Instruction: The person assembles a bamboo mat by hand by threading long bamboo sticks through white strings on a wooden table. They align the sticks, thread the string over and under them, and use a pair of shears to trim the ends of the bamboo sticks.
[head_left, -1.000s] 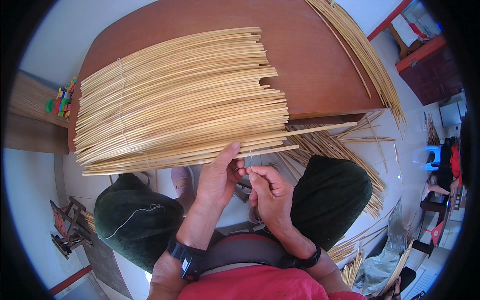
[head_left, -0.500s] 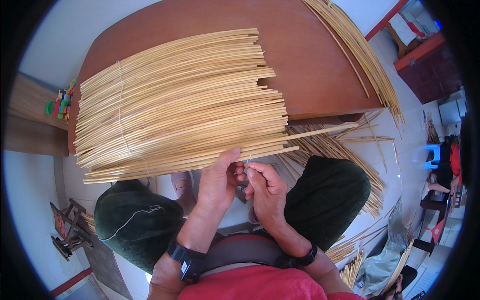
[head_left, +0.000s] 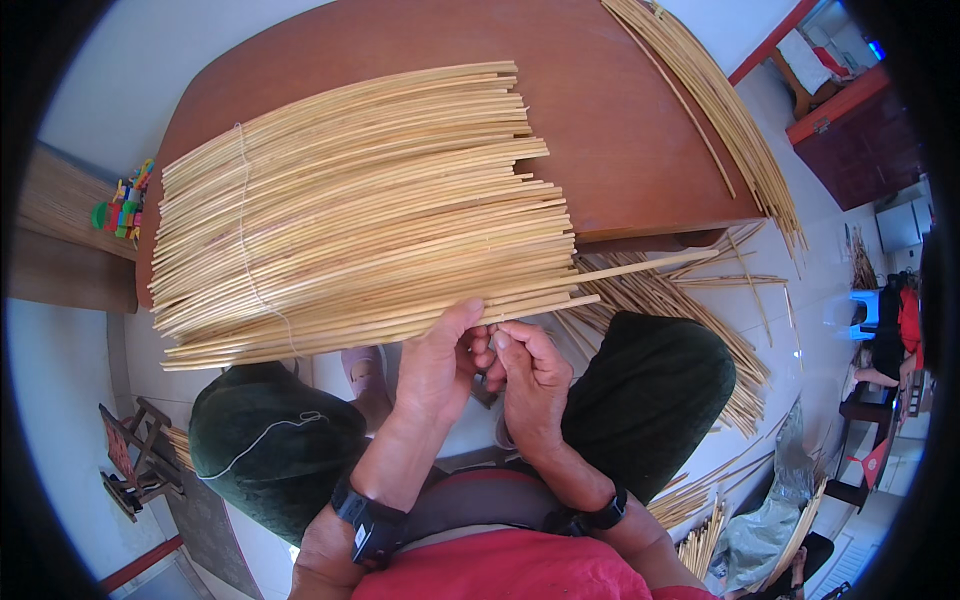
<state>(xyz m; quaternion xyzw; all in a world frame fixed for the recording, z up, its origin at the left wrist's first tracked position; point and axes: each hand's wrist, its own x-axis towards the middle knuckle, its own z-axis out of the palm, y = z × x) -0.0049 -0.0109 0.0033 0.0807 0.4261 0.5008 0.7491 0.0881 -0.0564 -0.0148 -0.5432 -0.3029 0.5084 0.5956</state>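
Observation:
A mat of pale reed sticks [head_left: 360, 210], laid side by side, spreads over the table and past its near edge. A white string [head_left: 245, 220] crosses the sticks near their left ends. My left hand [head_left: 437, 355] grips the mat's near edge, thumb on top and fingers curled below. Close beside it, my right hand [head_left: 533, 385] is closed, thumb and forefinger pinching a thin string at the edge, mostly hidden by the fingertips. One longer stick [head_left: 650, 265] juts out to the right of the others. A loose string end [head_left: 270, 432] lies over my left knee.
The brown table [head_left: 630, 150] carries a bundle of long sticks [head_left: 715, 95] at its right edge. More sticks [head_left: 735, 385] lie heaped on the floor to the right, near a grey plastic sheet [head_left: 765, 535]. A small wooden chair [head_left: 140, 455] stands at the left.
My right fingertips have drawn slightly left, closer to the left hand, and the string between them shows less. The mat has shifted very slightly.

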